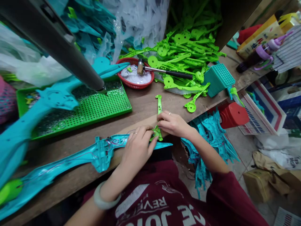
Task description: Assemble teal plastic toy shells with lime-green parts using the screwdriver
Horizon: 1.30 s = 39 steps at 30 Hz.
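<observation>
At the table's front edge both hands meet over a lime-green plastic part [159, 105]. My right hand [174, 125] has its fingers closed round the middle of this part. My left hand [138, 146] pinches at its lower end, over the tip of a long blue plastic sword half [80, 157]. The sword half lies with its hollow side up, and thin reddish wires run along it. What the fingertips press on is partly hidden.
A green perforated tray [110, 111] of small metal pieces stands behind the sword half. Beyond are a red basket [135, 85], a hammer [174, 73], piled green parts [188, 44] and a teal box [218, 78]. A dark pole [70, 47] slants down at left. Blue parts [209, 147] fill a space below right.
</observation>
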Tool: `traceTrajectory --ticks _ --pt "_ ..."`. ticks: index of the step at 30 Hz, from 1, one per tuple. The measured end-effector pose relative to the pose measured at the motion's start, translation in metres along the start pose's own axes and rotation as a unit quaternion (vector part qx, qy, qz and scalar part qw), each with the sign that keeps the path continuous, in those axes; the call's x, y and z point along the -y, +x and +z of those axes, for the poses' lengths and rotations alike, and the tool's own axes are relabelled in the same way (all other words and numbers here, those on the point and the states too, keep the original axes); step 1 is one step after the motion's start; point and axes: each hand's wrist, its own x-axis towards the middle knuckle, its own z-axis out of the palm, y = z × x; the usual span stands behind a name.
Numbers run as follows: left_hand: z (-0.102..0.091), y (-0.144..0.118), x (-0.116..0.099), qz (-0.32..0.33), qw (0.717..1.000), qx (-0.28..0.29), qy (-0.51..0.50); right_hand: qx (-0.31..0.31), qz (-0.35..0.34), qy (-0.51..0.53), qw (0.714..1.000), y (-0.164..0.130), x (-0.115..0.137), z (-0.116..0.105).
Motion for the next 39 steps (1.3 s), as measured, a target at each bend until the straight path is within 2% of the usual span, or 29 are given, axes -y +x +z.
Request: traceTrajectory --ticks 4,8,12,15,18,21,23,26,29,32,36,39 --pt "0.002 0.003 0.000 -0.015 1.000 0.007 -0.016 -0.004 -0.010 0.024 1.000 0.003 -0.003 0.002" --pt "0.002 0.004 0.005 -0.033 0.996 0.032 -0.077 0.003 0.025 0.034 0.999 0.004 0.001 0.002" --pt "0.001 0.004 0.008 -0.026 0.994 0.043 -0.099 0.078 0.088 0.037 0.992 0.013 0.009 -0.005" --pt "0.000 0.005 0.006 -0.035 0.995 0.047 -0.079 0.149 0.158 0.055 0.975 0.027 0.014 -0.015" --pt "0.000 0.007 0.003 -0.055 0.996 0.051 -0.047 0.186 0.195 0.092 0.959 0.036 0.015 -0.022" --pt "0.002 0.008 0.002 -0.054 0.997 0.042 -0.046 0.156 0.194 0.165 0.954 0.031 0.015 -0.023" --pt "0.004 0.007 0.003 -0.047 0.997 0.029 -0.058 0.097 0.197 0.244 0.945 0.021 0.015 -0.020" --pt "0.007 0.007 0.004 -0.048 0.996 0.027 -0.064 -0.007 0.201 0.351 0.915 0.003 0.017 -0.011" --pt "0.002 0.006 0.005 -0.045 0.994 0.019 -0.093 -0.073 0.185 0.360 0.912 -0.007 0.022 -0.002" --pt "-0.020 0.003 0.009 -0.035 0.992 -0.009 -0.123 -0.074 0.164 0.321 0.930 -0.007 0.027 0.004" --pt "-0.054 -0.002 0.023 -0.066 0.994 -0.031 -0.078 -0.062 0.138 0.281 0.948 -0.005 0.030 0.004" --pt "-0.054 0.002 0.034 -0.062 0.998 -0.004 -0.016 -0.043 0.128 0.258 0.957 -0.004 0.030 0.004"
